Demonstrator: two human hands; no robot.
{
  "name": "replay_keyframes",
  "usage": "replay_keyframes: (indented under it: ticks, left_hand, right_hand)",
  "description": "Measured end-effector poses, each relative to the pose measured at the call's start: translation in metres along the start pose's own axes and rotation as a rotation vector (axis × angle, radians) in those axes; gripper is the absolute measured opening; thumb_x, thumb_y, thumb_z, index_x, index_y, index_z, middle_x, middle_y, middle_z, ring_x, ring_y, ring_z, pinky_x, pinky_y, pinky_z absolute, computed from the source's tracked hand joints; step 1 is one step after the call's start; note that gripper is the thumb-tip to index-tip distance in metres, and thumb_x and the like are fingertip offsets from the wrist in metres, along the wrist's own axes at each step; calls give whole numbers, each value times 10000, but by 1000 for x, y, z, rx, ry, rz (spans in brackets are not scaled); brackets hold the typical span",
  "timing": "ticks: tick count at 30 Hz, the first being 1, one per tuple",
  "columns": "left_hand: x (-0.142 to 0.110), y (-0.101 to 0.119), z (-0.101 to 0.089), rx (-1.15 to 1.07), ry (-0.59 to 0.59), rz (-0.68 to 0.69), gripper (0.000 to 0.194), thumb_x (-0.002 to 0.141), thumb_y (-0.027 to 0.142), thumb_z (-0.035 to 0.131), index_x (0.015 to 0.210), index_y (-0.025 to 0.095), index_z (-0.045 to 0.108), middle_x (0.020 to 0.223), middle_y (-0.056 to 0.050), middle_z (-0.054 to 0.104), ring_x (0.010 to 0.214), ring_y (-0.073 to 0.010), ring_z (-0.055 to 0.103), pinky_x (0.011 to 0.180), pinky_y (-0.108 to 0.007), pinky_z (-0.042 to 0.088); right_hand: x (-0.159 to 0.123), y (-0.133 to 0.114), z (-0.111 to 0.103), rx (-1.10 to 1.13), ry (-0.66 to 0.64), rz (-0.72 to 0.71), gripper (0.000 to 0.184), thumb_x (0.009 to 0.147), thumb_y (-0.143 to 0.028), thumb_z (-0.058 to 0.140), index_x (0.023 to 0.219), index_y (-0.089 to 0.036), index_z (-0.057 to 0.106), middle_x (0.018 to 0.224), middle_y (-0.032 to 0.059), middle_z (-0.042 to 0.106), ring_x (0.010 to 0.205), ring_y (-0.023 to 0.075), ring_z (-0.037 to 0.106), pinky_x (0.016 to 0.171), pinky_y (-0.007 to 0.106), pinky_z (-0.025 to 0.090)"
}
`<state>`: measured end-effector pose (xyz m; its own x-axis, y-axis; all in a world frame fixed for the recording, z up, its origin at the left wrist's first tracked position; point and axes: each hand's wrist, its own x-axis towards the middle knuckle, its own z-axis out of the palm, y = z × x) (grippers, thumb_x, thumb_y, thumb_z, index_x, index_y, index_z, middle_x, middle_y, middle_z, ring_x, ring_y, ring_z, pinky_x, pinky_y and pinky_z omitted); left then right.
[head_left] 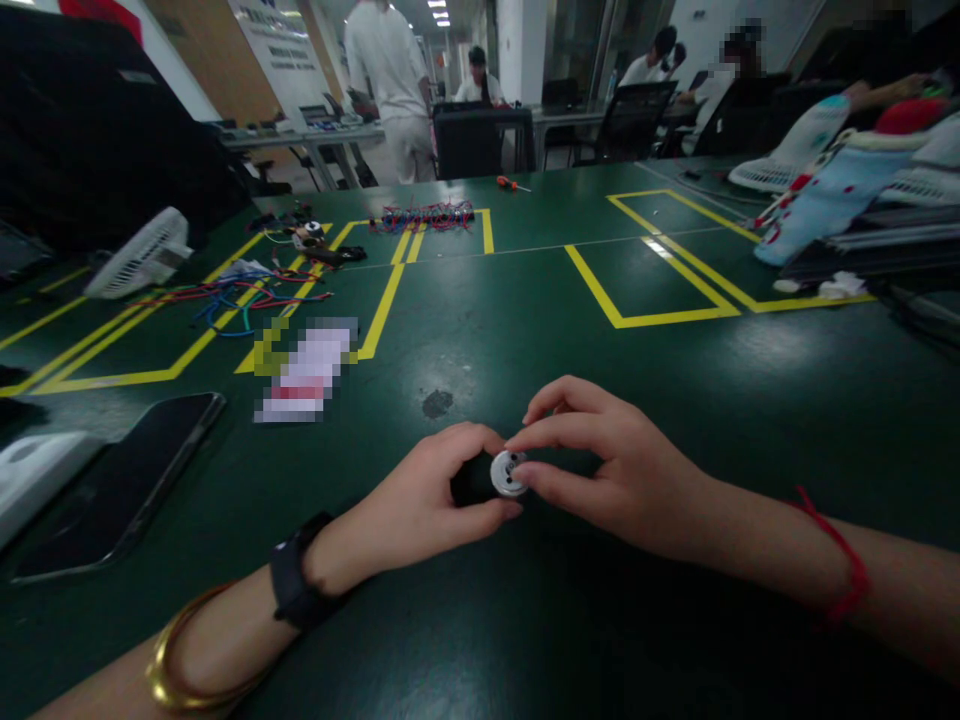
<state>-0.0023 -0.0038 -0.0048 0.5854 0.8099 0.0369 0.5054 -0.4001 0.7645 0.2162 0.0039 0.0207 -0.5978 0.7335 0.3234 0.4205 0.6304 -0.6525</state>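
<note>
A small round silver part [507, 474] with dark holes in its face is held just above the green table, between my two hands. My left hand [439, 490] curls around it from the left, index finger at its upper edge and thumb below. From the right, my right hand [600, 460] pinches at it, the thumb over its face and the index fingertip by the top rim. The right hand's other fingers are bent and raised. How far the part extends behind its face is hidden.
Left on the table [465, 620] lie a dark phone [127, 480], a blurred paper [311, 370] and loose wires [240, 295]. Farther back are a wire bundle [424, 215] and a screwdriver [511, 184]. A light blue bottle-like object [832, 195] is at right. People are beyond.
</note>
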Motion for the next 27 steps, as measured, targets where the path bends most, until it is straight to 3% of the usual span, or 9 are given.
replay_keyframes:
  ticks: [3, 7, 10, 13, 22, 27]
  left_hand:
    - [-1, -1, 0, 2, 1, -5, 223, 812, 286, 688, 971, 200, 557, 903, 16, 590, 816, -154, 560, 726, -268, 428]
    - [0, 1, 0, -43, 0, 7, 244, 811, 265, 694, 1010, 217, 562, 976, 21, 615, 879, -151, 574, 792, -265, 435]
    - [1, 2, -1, -57, -5, 12, 247, 810, 245, 696, 1021, 224, 571, 1008, 24, 624, 916, -149, 580, 832, -265, 433]
    - [1, 3, -1, -53, -5, 10, 249, 809, 247, 698, 1025, 228, 575, 1010, 23, 629, 921, -152, 583, 829, -268, 434]
    - [0, 4, -2, -50, -6, 10, 242, 815, 254, 689, 1027, 214, 579, 1026, -5, 635, 929, -175, 587, 830, -291, 441]
    - [0, 5, -2, -46, -7, 14, 245, 816, 251, 687, 1033, 216, 581, 1025, -6, 637, 931, -175, 588, 829, -292, 444]
  right_hand:
    - [6, -4, -1, 24, 16, -61, 133, 851, -261, 641, 931, -188, 717, 975, 36, 571, 862, 137, 573, 778, 278, 464]
    - [1, 1, -15, 43, 155, 81, 98, 859, -270, 639, 914, -210, 694, 933, 13, 585, 821, 121, 570, 691, 244, 466]
    - [-14, 12, -19, -26, 8, 192, 103, 860, -287, 636, 918, -244, 710, 958, 16, 597, 877, 144, 581, 762, 283, 473]
    - [-30, 23, -13, -112, -144, 196, 138, 862, -276, 624, 955, -250, 723, 1035, 47, 592, 971, 191, 566, 846, 354, 468]
    - [-40, 27, -8, -179, -150, 104, 207, 884, -241, 574, 1030, -249, 720, 1079, 96, 594, 1008, 241, 546, 849, 429, 484]
    - [-41, 26, -9, -160, -153, 127, 260, 884, -264, 577, 1123, -236, 677, 1135, 97, 575, 1058, 242, 533, 898, 425, 468]
